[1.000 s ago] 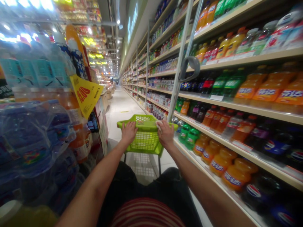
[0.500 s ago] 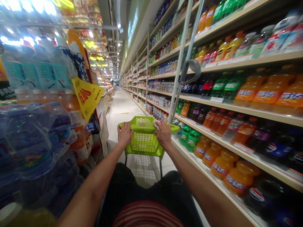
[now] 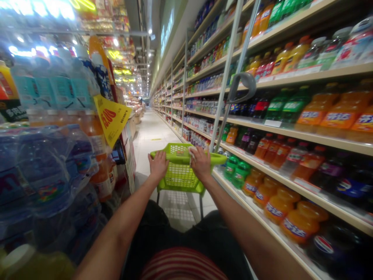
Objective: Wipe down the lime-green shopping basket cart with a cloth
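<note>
A lime-green shopping cart [image 3: 181, 177] with a mesh basket stands in front of me, seen from its handle side. My left hand [image 3: 159, 167] rests over the left part of the cart's handle, fingers curled across it. At the right part of the handle, my right hand [image 3: 200, 165] is closed on a crumpled white wipe [image 3: 191, 152], which presses against the green plastic. The wipe is mostly covered by the fingers, so whether it is paper or cloth cannot be told.
Shelves of bottled drinks [image 3: 291, 210] run along the right, close to the cart. A grey loop-shaped holder [image 3: 243, 87] juts from the shelf post. Wrapped water packs [image 3: 43, 167] and a yellow price sign [image 3: 113, 118] stand at left. A tiled aisle [image 3: 151, 124] stretches ahead.
The view has swung slightly left, so shelves and cart sit further right. My right hand with the wipe has slid a little left along the handle; my left hand keeps its place on it.
</note>
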Available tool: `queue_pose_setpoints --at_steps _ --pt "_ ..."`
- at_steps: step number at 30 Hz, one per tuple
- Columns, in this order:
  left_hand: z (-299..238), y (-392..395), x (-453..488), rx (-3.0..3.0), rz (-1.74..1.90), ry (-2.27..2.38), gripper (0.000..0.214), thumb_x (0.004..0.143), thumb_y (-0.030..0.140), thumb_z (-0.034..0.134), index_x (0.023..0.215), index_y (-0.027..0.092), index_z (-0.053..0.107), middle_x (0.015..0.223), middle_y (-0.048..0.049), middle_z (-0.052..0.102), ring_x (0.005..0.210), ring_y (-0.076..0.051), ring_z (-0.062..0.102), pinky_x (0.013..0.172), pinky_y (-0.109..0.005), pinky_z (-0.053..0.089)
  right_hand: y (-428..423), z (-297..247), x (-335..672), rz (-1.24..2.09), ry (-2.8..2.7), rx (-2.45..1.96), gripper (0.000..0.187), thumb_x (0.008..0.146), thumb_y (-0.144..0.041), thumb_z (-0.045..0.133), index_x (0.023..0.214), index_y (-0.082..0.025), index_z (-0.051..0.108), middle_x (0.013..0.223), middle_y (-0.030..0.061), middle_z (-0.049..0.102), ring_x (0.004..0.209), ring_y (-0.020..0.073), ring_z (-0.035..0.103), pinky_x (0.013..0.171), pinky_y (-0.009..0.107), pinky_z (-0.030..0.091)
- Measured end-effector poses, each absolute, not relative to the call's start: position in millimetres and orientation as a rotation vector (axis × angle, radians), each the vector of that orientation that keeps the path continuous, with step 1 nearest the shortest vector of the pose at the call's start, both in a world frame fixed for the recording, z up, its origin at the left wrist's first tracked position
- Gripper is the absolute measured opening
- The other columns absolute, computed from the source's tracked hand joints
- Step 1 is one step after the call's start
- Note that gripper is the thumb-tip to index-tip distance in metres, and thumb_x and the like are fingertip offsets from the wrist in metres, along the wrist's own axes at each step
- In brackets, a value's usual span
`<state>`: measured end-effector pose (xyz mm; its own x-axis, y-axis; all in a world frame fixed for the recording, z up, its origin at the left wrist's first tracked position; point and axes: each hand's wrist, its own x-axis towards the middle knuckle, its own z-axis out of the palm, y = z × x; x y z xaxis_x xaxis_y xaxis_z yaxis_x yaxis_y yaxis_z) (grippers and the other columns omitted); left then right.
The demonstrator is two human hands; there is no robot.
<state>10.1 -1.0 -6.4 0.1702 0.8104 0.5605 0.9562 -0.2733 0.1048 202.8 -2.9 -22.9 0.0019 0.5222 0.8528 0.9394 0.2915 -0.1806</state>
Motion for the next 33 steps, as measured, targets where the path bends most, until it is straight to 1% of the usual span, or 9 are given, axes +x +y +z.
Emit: queue_pose_setpoints --at_steps 7,13,15,17,21,25,29,31,33 --pt "-7 -4 15 -2.18 -0.744 -1.688 0.043 0.09 0.028 0.028 0.131 0.022 0.041 0.138 -0.0085 0.043 0.131 -0.023 0.032 0.107 -0.059 0.008 -1 -26 161 -0.566 -1.837 -1.3 0.035 0.082 -0.021 0.045 0.116 -0.019 0.054 0.133 0.0125 0.047 0.127 0.0268 0.035 0.102 0.049 0.024" --pt "8 -10 25 -2.216 -0.867 -1.688 0.044 0.09 0.025 0.027 0.133 0.02 0.037 0.144 -0.0078 0.034 0.133 -0.021 0.028 0.108 -0.055 0.012 -8 -23 163 -0.495 -1.923 -1.289 0.073 0.076 -0.036 0.051 0.138 -0.011 0.024 0.142 0.0173 0.034 0.132 0.0314 0.026 0.105 0.056 0.014" --pt "19 -16 39 -2.315 -0.933 -1.548 0.044 0.091 0.026 0.027 0.133 0.019 0.036 0.145 -0.0069 0.031 0.134 -0.017 0.026 0.11 -0.05 0.012 -11 -22 171 -0.454 -1.941 -1.275 0.077 0.074 -0.035 0.05 0.14 -0.009 0.019 0.141 0.0187 0.034 0.131 0.0321 0.028 0.104 0.058 0.014" --pt "28 -22 54 -2.477 -0.921 -1.385 0.042 0.091 0.027 0.027 0.132 0.019 0.039 0.142 -0.0056 0.037 0.131 -0.015 0.031 0.111 -0.046 0.012 -14 -23 180 -0.43 -1.946 -1.247 0.077 0.074 -0.034 0.049 0.14 -0.008 0.018 0.14 0.0206 0.035 0.13 0.0322 0.03 0.103 0.058 0.017" --pt "36 -25 78 -2.593 -0.878 -1.419 0.043 0.092 0.037 0.026 0.131 0.023 0.038 0.134 -0.0046 0.049 0.122 -0.019 0.043 0.108 -0.055 0.014 -20 -32 208 -0.492 -1.829 -1.217 0.071 0.075 -0.032 0.046 0.138 -0.01 0.023 0.139 0.0198 0.037 0.128 0.0297 0.034 0.103 0.055 0.021" --pt "28 -19 88 -2.466 -0.802 -1.454 0.044 0.089 0.047 0.034 0.125 0.024 0.045 0.127 -0.0063 0.054 0.118 -0.024 0.046 0.105 -0.061 0.013 -15 -37 230 -0.526 -1.612 -1.301 0.055 0.077 -0.023 0.038 0.131 -0.012 0.038 0.132 0.0174 0.046 0.123 0.0269 0.041 0.103 0.054 0.021" --pt "19 -16 89 -2.395 -0.78 -1.355 0.041 0.087 0.04 0.041 0.124 0.023 0.046 0.129 -0.0082 0.052 0.119 -0.026 0.044 0.107 -0.061 0.013 -27 -9 213 -0.291 -1.455 -1.198 0.044 0.075 -0.022 0.038 0.113 -0.011 0.056 0.119 0.0171 0.058 0.115 0.0283 0.049 0.102 0.055 0.024" --pt "16 -16 88 -2.413 -0.808 -1.401 0.038 0.089 0.033 0.037 0.124 0.023 0.047 0.129 -0.007 0.051 0.12 -0.027 0.043 0.108 -0.058 0.013 -58 21 189 -0.032 -1.43 -0.943 0.033 0.075 -0.023 0.041 0.098 -0.015 0.063 0.104 0.0131 0.065 0.103 0.0254 0.056 0.095 0.048 0.038" --pt "16 -17 87 -2.428 -0.835 -1.498 0.037 0.09 0.03 0.032 0.123 0.023 0.048 0.128 -0.0055 0.053 0.122 -0.027 0.041 0.11 -0.055 0.012 -106 54 162 0.296 -1.53 -0.578 0.023 0.078 -0.025 0.045 0.088 -0.021 0.065 0.086 0.0051 0.068 0.082 0.0189 0.062 0.08 0.037 0.05"
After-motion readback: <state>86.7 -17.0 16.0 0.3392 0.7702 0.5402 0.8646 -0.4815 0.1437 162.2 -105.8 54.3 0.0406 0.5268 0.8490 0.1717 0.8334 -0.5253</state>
